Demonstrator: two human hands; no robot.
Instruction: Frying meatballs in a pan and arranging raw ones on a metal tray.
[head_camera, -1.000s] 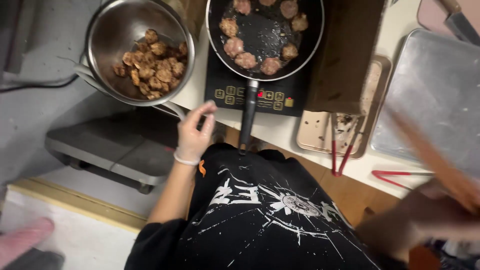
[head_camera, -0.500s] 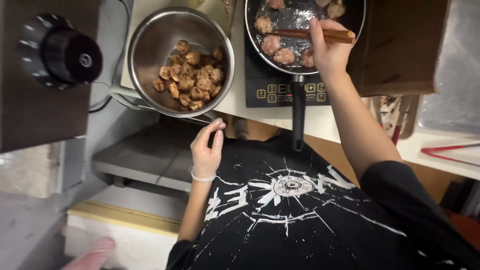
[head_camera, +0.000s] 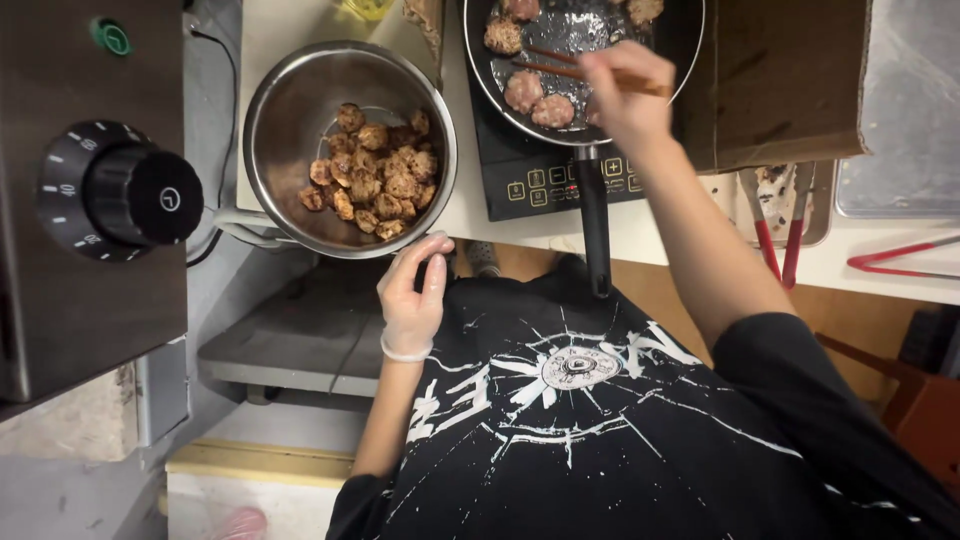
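The table (head_camera: 300, 20) runs across the top of the view and carries a black cooktop (head_camera: 560, 175) with a dark pan (head_camera: 690, 40) on it. The pan's long black handle (head_camera: 594, 225) points straight back toward the person, past the table edge. To the left of the cooktop, just beside it, sits a steel bowl (head_camera: 290, 110), its near rim overhanging the table edge.

The pan holds several browned meatballs (head_camera: 523, 90), spaced apart on an oily bottom. The bowl holds a heap of smaller browned pieces (head_camera: 375, 175), gathered toward its right and near side.

The right hand (head_camera: 625, 95) is over the pan's near right part, closed around a pair of chopsticks (head_camera: 560, 68). Their long axis runs left and slightly away from the hand, the tips ending at the meatballs in the pan's left half; whether the tips pinch one I cannot tell. This hand is the nearer one to the pan.

The left hand (head_camera: 412, 295), in a thin clear glove, is open with fingers loosely extended, holding nothing. Its fingertips lie just below the bowl's near rim, close to it; contact is unclear.

Right of the pan stands a brown cardboard box (head_camera: 790, 90), with red-handled tongs (head_camera: 780, 245) near it.
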